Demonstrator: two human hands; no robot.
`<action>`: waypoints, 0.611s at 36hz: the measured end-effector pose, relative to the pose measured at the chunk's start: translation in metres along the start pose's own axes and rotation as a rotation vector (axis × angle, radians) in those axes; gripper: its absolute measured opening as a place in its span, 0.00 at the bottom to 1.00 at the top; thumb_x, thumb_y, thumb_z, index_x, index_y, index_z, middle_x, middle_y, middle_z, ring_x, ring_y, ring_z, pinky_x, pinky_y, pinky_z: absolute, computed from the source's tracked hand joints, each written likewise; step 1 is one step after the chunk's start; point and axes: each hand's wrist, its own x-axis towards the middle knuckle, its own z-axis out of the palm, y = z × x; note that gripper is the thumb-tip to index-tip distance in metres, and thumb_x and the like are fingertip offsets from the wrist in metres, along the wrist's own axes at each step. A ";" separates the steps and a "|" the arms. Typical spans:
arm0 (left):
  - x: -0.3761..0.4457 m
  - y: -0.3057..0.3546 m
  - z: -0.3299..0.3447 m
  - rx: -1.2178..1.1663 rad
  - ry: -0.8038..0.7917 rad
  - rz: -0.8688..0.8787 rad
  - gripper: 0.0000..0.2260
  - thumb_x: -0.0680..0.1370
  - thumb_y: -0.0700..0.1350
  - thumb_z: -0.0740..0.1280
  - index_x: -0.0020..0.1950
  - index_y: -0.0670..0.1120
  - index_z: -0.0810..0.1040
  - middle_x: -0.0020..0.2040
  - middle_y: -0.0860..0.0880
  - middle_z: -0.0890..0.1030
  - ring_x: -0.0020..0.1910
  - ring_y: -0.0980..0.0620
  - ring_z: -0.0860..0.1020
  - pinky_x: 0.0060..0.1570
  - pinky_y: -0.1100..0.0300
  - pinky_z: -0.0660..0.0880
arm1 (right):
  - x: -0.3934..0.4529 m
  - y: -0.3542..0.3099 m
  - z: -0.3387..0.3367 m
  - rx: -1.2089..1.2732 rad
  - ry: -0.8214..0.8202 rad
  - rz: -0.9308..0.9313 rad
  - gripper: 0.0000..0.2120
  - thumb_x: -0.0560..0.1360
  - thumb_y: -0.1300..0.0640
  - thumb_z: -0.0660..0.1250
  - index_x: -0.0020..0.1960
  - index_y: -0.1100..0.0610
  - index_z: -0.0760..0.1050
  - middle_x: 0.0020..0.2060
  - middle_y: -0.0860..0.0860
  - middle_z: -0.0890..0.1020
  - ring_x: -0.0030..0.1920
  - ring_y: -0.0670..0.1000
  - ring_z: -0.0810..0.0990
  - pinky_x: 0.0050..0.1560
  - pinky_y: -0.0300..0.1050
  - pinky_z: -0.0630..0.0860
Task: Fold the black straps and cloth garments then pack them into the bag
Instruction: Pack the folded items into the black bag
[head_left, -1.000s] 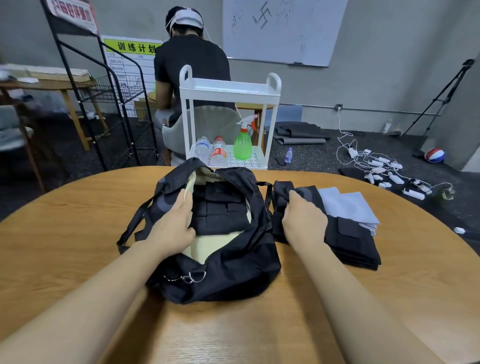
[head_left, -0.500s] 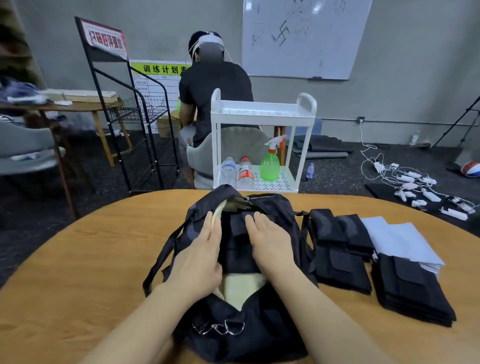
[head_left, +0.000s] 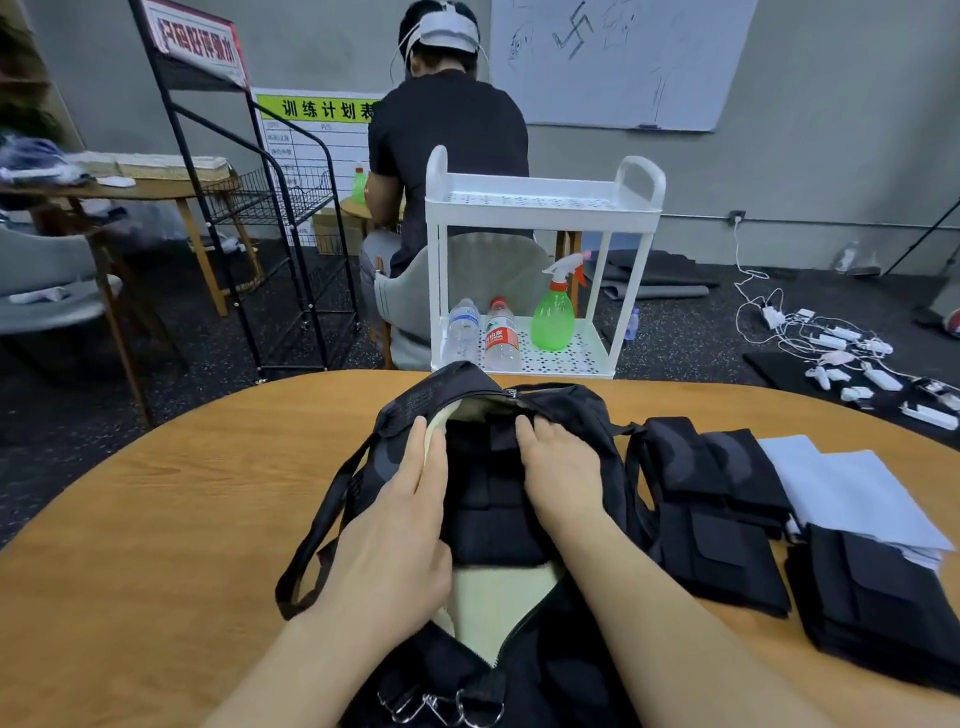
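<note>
An open black bag (head_left: 566, 410) with a pale lining lies on the round wooden table (head_left: 156, 519) in front of me. Folded black straps (head_left: 493, 530) sit inside it. My left hand (head_left: 400, 535) rests on the bag's left rim with fingers straight, holding the opening apart. My right hand (head_left: 561, 467) presses flat on the folded straps inside the bag, its fingertips at the far end. To the right of the bag lie two more stacks of folded black straps (head_left: 717, 525) (head_left: 883, 608) and a folded pale cloth (head_left: 852, 493).
A white two-tier cart (head_left: 545, 208) with bottles and a green spray bottle stands just beyond the table. A person sits behind it, back turned. A black wire rack (head_left: 249, 208) stands at the left. Cables and chargers lie on the floor at the right.
My right hand left the strap stack beside the bag and went into the bag, where it now presses the straps. The view has come closer. My left hand stays on the rim.
</note>
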 end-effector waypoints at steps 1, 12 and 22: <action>0.000 0.000 0.000 0.016 0.004 0.000 0.42 0.77 0.41 0.60 0.77 0.52 0.31 0.75 0.56 0.26 0.42 0.55 0.67 0.34 0.65 0.65 | 0.002 0.002 0.002 -0.008 -0.011 0.008 0.25 0.80 0.64 0.54 0.76 0.59 0.56 0.67 0.56 0.71 0.66 0.56 0.70 0.57 0.46 0.68; -0.002 0.004 0.004 0.188 -0.049 -0.017 0.44 0.77 0.42 0.63 0.77 0.47 0.29 0.74 0.50 0.23 0.56 0.53 0.71 0.25 0.62 0.60 | 0.000 0.006 0.016 -0.056 -0.125 -0.047 0.28 0.81 0.61 0.52 0.78 0.59 0.48 0.75 0.60 0.61 0.72 0.58 0.63 0.67 0.49 0.63; -0.006 0.005 0.004 0.200 -0.051 -0.022 0.44 0.77 0.41 0.62 0.78 0.47 0.30 0.75 0.50 0.24 0.57 0.52 0.71 0.30 0.62 0.61 | 0.002 0.003 0.016 -0.010 -0.167 -0.074 0.27 0.81 0.63 0.52 0.79 0.57 0.50 0.77 0.60 0.55 0.76 0.58 0.57 0.70 0.50 0.62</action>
